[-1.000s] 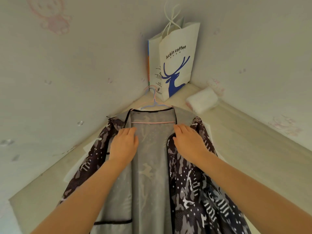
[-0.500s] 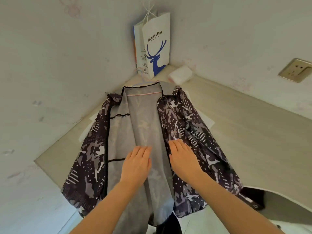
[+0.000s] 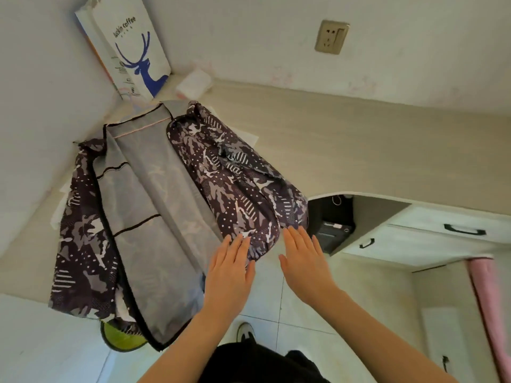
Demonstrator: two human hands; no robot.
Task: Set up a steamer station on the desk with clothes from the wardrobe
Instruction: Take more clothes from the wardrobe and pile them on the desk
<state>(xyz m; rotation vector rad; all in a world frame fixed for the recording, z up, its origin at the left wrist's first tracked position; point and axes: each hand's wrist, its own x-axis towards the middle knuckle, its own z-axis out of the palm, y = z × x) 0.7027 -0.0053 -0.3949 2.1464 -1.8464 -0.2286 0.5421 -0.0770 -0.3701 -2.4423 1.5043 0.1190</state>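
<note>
A dark camouflage-print jacket (image 3: 229, 183) with a grey lining lies open on the beige desk (image 3: 359, 145), still on a pink hanger whose bar shows at the collar (image 3: 138, 131). Its lower hem hangs over the desk's front edge. My left hand (image 3: 229, 269) is flat with straight fingers, fingertips touching the jacket's right front panel near the hem. My right hand (image 3: 304, 261) is flat and open beside it, just off the cloth's right edge. No steamer is in view.
A white paper bag (image 3: 132, 51) with a blue deer stands in the desk's back corner, a white tissue pack (image 3: 193, 84) beside it. A wall socket (image 3: 331, 37) sits above the desk. Drawers (image 3: 442, 233) and a black box (image 3: 331, 225) lie lower right; a green object (image 3: 121, 338) on the floor.
Both hands slid from the jacket's collar down its front to the hem at the desk edge. The view pulled back and turned right, showing the socket and drawers.
</note>
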